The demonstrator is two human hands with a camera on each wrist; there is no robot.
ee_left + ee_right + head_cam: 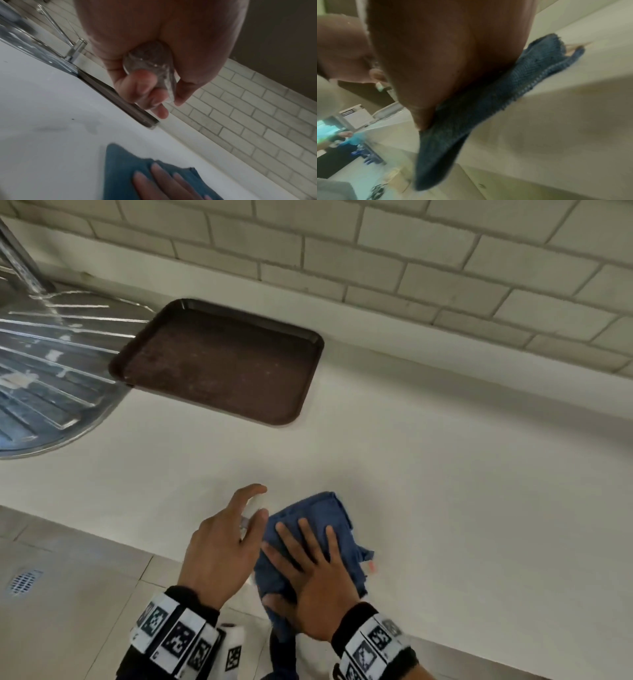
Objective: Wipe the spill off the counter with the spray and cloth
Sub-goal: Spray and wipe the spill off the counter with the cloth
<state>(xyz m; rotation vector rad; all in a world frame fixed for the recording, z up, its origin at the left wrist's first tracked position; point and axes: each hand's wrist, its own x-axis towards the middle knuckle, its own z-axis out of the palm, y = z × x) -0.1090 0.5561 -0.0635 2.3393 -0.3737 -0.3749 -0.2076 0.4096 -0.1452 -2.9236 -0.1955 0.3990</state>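
Right hand [318,587] flat on frayed woven blue cloth [308,529], left hand [219,546] gripping seemingly clear plastic spray bottle [150,65], smooth white counter [445,508]

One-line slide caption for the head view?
Right hand presses a blue cloth flat on the white counter while the left hand holds a clear spray bottle beside it.

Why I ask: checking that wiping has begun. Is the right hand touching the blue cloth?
Touching. The head view shows the right hand lying flat, fingers spread, on the blue cloth on the counter.
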